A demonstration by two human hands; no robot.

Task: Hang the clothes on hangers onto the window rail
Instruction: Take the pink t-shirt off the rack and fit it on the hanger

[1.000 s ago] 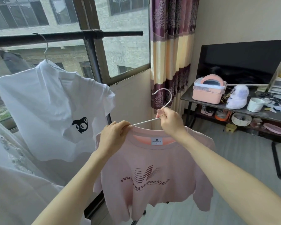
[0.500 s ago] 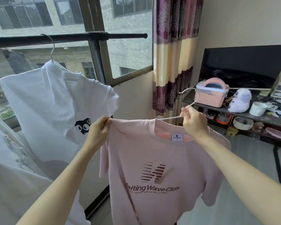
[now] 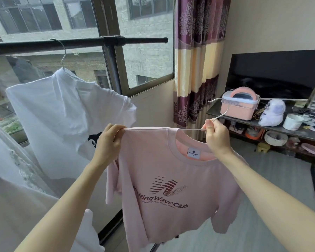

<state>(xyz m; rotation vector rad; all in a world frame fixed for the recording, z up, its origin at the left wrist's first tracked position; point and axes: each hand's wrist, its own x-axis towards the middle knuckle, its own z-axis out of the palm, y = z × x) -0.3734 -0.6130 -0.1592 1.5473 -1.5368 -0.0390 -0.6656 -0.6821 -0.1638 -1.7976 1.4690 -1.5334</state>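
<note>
Both hands hold a pink T-shirt [image 3: 171, 179] up below the black window rail [image 3: 76, 44]. The left hand [image 3: 108, 142] pinches its shoulder seam; the right hand [image 3: 216, 137] grips the wire hanger [image 3: 220, 113] at the neck. A white T-shirt [image 3: 62, 113] hangs on the rail.

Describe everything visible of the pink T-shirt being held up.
The pale pink cotton-looking T-shirt hangs front-facing on a thin silver wire hanger, below the rail. It has a ribbed crew neck, a white neck label, short sleeves and a dark red striped logo above lettering. The left hand pinches its shoulder; the right hand grips the hanger.
</note>
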